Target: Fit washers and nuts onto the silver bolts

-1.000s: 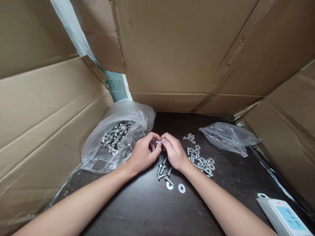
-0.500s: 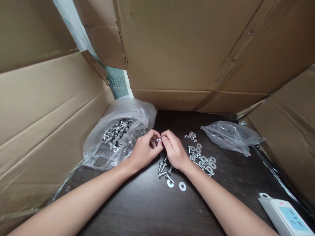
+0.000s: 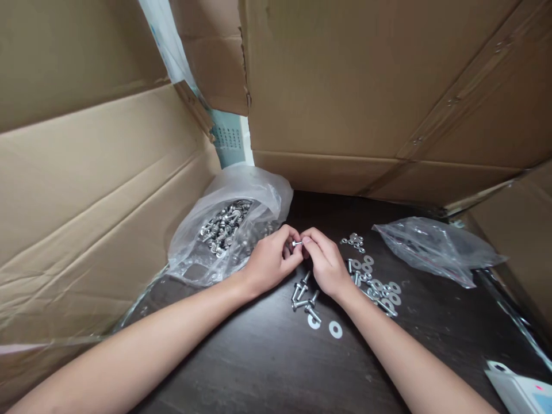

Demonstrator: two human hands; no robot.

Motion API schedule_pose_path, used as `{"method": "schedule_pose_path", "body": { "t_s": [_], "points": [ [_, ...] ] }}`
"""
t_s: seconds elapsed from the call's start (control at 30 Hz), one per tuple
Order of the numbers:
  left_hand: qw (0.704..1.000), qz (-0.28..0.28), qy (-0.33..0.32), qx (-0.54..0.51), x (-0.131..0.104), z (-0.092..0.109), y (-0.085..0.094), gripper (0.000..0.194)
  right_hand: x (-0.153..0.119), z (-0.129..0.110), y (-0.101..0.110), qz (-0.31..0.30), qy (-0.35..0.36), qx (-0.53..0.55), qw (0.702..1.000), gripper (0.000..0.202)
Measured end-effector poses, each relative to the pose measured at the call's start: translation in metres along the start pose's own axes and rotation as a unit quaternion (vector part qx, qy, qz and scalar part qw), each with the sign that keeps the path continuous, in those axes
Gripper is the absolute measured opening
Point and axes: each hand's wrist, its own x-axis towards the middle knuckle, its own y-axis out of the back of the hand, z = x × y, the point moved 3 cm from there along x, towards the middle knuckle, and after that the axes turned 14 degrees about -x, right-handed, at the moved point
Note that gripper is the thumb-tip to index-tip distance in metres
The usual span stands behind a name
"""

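Note:
Between my fingertips is a small silver bolt [image 3: 297, 243], its head toward the left. My left hand [image 3: 272, 256] is curled around the head end, thumb and fingers closed. My right hand [image 3: 324, 260] pinches the other end, which its fingers hide, so I cannot tell whether a nut is on it. Just below the hands lies a small group of bolts [image 3: 299, 289]. Two flat washers [image 3: 335, 329] are in front of that group, one partly under a bolt. Right of my right hand, more bolts and washers [image 3: 393, 287] lie mixed together, with a cluster of nuts [image 3: 356, 238] behind them.
An open clear plastic bag [image 3: 190, 253] full of bolts stands at the left. Another plastic bag [image 3: 435, 244] lies flat at the right. A white power strip [image 3: 513, 385] sits at the lower right. Cardboard walls [image 3: 345, 86] surround the dark table [image 3: 241, 368].
The camera view has turned slightly left, so everything appears shifted to the right. Both hands keep hold of the bolt in nearly the same pose.

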Motion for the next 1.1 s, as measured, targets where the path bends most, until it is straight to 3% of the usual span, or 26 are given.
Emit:
{"method": "schedule_pose_path", "body": {
  "t_s": [0.17, 0.4, 0.77, 1.1],
  "points": [
    [0.999, -0.005, -0.002, 0.037, -0.0007, 0.0015, -0.0001, 0.008, 0.0017, 0.0050, 0.0016, -0.005, -0.044, 0.078, 0.996, 0.018],
    [0.999, -0.010, -0.007, 0.037, -0.0007, -0.0005, 0.0003, 0.010, 0.0016, 0.0015, 0.0014, 0.000, -0.037, 0.042, 0.998, 0.020],
    [0.999, -0.002, -0.032, 0.028, -0.0012, 0.0013, -0.0001, 0.013, 0.0010, 0.0057, -0.0035, -0.011, -0.063, 0.043, 0.997, 0.042],
    [0.999, 0.006, -0.027, 0.037, 0.0001, 0.0011, -0.0002, 0.012, 0.0017, 0.0052, -0.0003, 0.012, -0.044, 0.022, 0.999, 0.032]
  ]
}}
